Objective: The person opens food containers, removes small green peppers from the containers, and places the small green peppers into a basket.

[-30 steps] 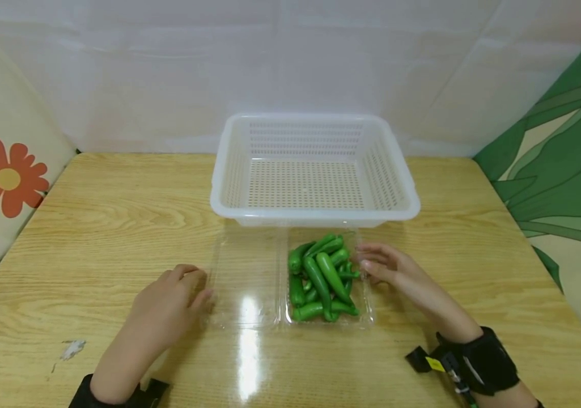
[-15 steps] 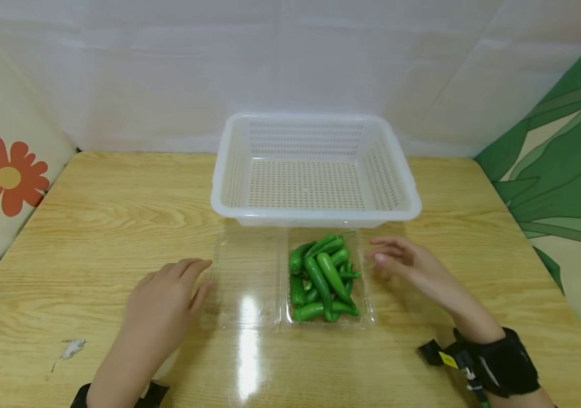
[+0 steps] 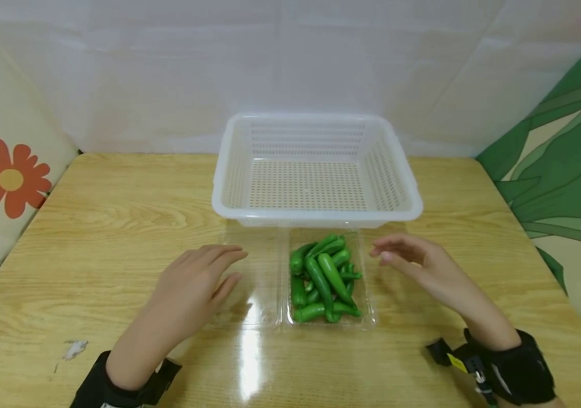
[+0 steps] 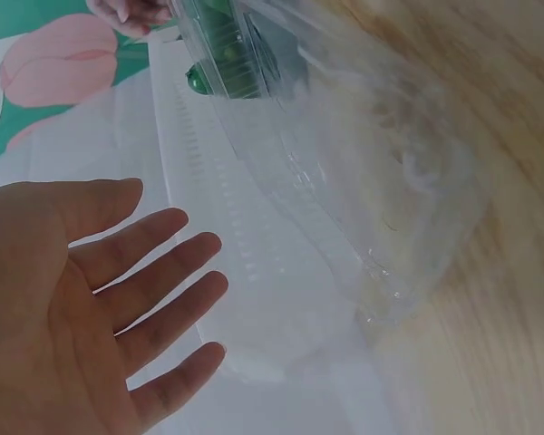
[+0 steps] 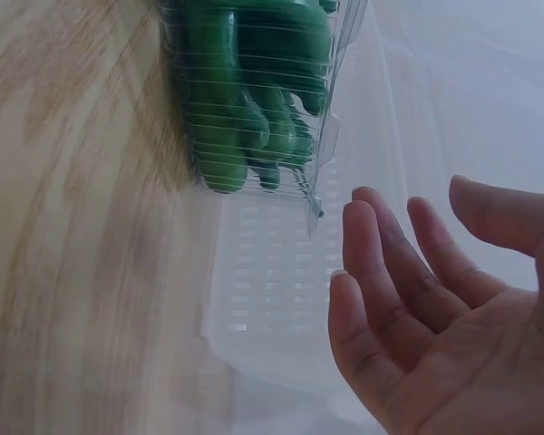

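Note:
Green peppers lie heaped in the right half of a clear hinged plastic box, whose see-through lid is spread flat to the left. My left hand hovers over the lid's left part, fingers spread and nothing in them. To the right of the box, apart from it, my right hand hangs with loosely bent fingers and holds nothing. The right wrist view shows the peppers through the ribbed box wall, with my right hand beside it. My left palm faces the camera in the left wrist view.
A white perforated basket stands just behind the box, with nothing in it. The wooden table bears a pale chipped spot at the front left. A white cloth hangs behind, and flowered panels flank the sides.
My left hand has left the lid's left edge and moved right over the lid. My right hand has drawn away from the box to the right. Box, peppers and basket stay put.

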Demonstrator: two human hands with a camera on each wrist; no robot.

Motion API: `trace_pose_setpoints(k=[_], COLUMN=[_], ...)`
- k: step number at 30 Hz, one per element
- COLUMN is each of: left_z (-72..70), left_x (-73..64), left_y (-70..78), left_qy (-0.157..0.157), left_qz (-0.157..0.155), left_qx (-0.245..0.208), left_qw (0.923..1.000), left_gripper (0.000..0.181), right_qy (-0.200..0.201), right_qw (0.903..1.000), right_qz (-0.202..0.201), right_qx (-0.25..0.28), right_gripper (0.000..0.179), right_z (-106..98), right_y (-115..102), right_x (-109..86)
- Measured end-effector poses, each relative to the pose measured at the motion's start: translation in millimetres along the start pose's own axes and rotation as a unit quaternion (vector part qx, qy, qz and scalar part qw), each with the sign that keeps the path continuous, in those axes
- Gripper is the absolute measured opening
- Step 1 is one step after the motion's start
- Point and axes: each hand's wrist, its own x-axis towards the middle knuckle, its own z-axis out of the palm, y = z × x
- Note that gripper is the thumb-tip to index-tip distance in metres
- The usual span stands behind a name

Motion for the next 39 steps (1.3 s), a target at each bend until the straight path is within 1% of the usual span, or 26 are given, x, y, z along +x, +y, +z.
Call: trace_pose_setpoints(k=[5,10,16,19,22,26,33,36,39], left_z=[1.7,4.4,9.3,10.8,11.7,14.1,18.1,19.5,22.5], left_x=[7.4,15.1,24.8,28.8,33.5,40.6,48.1,51.1,55.3], left_y=[1.5,3.6,4.9,6.3,8.1,10.2,12.5,12.3,10.9], left_qy=[-0.015,-0.029,-0.052,-0.068,-0.077,-0.09,-0.119,-0.125,-0.124], left_qz=[0.009,0.011,0.018,0.016,0.016,0.018,0.009,0.007,0.014], left_qx=[-0.011,-0.037,-0.061,-0.068,-0.073,-0.082,-0.104,-0.11,-0.116], left_qw=[0.9998,0.9988,0.9966,0.9952,0.9942,0.9924,0.9875,0.986,0.9854], left_gripper=[0.043,0.043,0.043,0.043,0.045,0.05,0.055,0.057,0.057], right_qy=[-0.009,-0.019,-0.012,-0.013,-0.02,-0.039,-0.084,-0.101,-0.114], right_qw=[0.9998,0.9993,0.999,0.9989,0.9987,0.9972,0.9908,0.9879,0.9857], right_qz=[-0.006,-0.016,-0.039,-0.039,-0.04,-0.06,-0.103,-0.115,-0.121], right_qx=[-0.014,-0.028,-0.018,-0.02,-0.025,-0.02,-0.025,-0.025,-0.029], right_gripper=[0.025,0.025,0.023,0.022,0.023,0.023,0.024,0.026,0.027], right_z=[-2,-1,5,7,9,13,24,27,29], right_y=[-6,-13,-19,-23,-27,-31,-39,-43,-47], right_x=[2.0,5.7,13.2,16.6,21.1,28.9,39.5,42.7,45.2])
